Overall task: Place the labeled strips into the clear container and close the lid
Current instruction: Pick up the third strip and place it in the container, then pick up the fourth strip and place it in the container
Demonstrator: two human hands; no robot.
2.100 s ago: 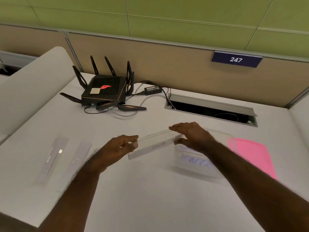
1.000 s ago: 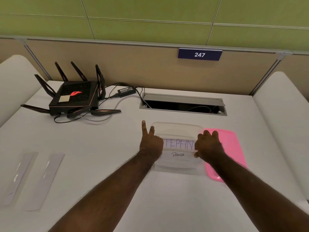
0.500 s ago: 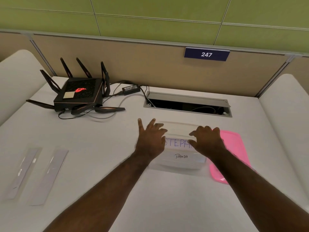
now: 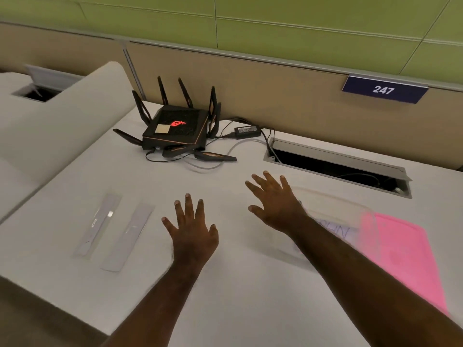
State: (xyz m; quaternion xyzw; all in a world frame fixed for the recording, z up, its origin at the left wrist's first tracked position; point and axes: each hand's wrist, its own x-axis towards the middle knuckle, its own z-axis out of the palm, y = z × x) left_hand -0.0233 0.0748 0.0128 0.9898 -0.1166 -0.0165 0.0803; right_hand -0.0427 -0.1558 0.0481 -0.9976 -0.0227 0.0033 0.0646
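Two pale labeled strips lie side by side on the white desk at the left, one (image 4: 99,222) farther left and one (image 4: 129,236) nearer the middle. My left hand (image 4: 191,232) hovers just right of them, fingers spread, holding nothing. My right hand (image 4: 274,200) is also spread and empty, at the left edge of the clear container (image 4: 335,209). The container holds strips with handwritten names, partly hidden by my right forearm. Its pink lid (image 4: 406,249) lies flat on the desk to the container's right.
A black router with antennas (image 4: 176,128) and its cables (image 4: 246,132) sit at the back of the desk. An open cable slot (image 4: 335,166) runs behind the container. A padded divider (image 4: 50,126) borders the desk's left side.
Both hands have left the container and swung left, fingers now spread. The left hand is close to the two strips on the desk. The camera has turned left.
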